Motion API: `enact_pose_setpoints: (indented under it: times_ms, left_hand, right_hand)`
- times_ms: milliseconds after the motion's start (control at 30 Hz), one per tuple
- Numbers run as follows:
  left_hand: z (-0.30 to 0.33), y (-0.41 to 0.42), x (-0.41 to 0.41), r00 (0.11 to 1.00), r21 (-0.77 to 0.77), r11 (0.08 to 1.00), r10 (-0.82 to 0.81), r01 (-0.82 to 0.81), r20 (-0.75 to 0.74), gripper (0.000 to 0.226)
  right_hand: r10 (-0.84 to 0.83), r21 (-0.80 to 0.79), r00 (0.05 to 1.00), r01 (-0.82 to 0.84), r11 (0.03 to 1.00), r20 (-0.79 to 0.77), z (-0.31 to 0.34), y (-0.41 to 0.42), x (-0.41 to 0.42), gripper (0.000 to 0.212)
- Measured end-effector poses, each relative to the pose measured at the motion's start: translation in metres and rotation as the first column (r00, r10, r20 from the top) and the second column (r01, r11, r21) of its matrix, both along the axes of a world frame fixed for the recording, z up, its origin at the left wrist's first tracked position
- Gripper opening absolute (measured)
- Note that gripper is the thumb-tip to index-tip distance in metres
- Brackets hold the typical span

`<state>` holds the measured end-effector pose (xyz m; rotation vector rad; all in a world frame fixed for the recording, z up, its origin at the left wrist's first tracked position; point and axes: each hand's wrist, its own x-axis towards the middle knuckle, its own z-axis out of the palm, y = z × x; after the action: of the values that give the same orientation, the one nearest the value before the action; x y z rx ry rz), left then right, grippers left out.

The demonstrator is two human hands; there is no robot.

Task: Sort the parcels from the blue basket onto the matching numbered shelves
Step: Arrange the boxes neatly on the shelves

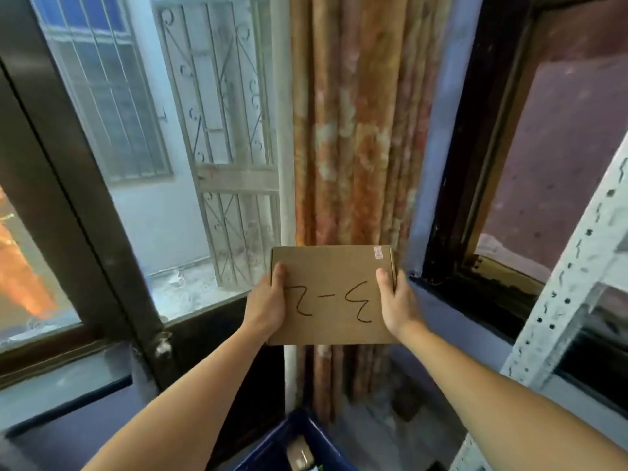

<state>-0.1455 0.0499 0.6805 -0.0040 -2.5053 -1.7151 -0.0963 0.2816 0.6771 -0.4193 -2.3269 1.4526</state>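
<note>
A flat brown cardboard parcel (331, 287) is held up in front of me at chest height. Black handwriting on its face reads upside down, like "3-2" turned over. My left hand (266, 304) grips its left edge, thumb on the face. My right hand (396, 302) grips its right edge the same way. Below, at the bottom edge of the view, the blue basket (307, 433) shows a corner with another parcel (299, 455) inside it.
A white perforated metal shelf upright (574, 277) rises at the right. An orange patterned curtain (353, 130) hangs straight ahead between two dark-framed windows (112, 212). A window ledge (61, 385) runs at the lower left.
</note>
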Motion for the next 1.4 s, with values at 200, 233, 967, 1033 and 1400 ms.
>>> enact_pose_setpoints:
  times_ms: [200,233,967,1033,1400]
  left_hand:
    - [0.070,0.029,0.004,0.980,-0.012,0.999,-0.032,0.030,-0.195,0.063]
    - [0.074,0.033,0.003,0.977,0.004,0.999,-0.040,0.042,-0.210,0.065]
    - [0.086,0.142,0.121,0.721,0.085,0.719,-0.673,0.690,-0.163,0.068]
    - [0.077,0.156,0.150,0.675,0.105,0.667,-0.725,0.738,-0.136,0.067]
    - [0.083,0.199,0.320,0.484,0.190,0.458,-0.866,0.868,-0.125,0.068]
  right_hand:
    - [-0.041,0.044,0.981,0.051,0.998,-0.190,0.073,0.025,0.019,0.046]
    - [-0.048,0.042,0.977,0.059,0.997,-0.209,0.079,0.029,0.025,0.046]
    - [-0.669,-0.125,0.713,0.659,0.742,-0.209,0.078,0.038,0.276,0.035]
    - [-0.713,-0.127,0.672,0.704,0.699,-0.199,0.076,0.035,0.315,0.031]
    - [-0.850,-0.161,0.518,0.834,0.527,-0.098,0.096,0.011,0.502,0.043]
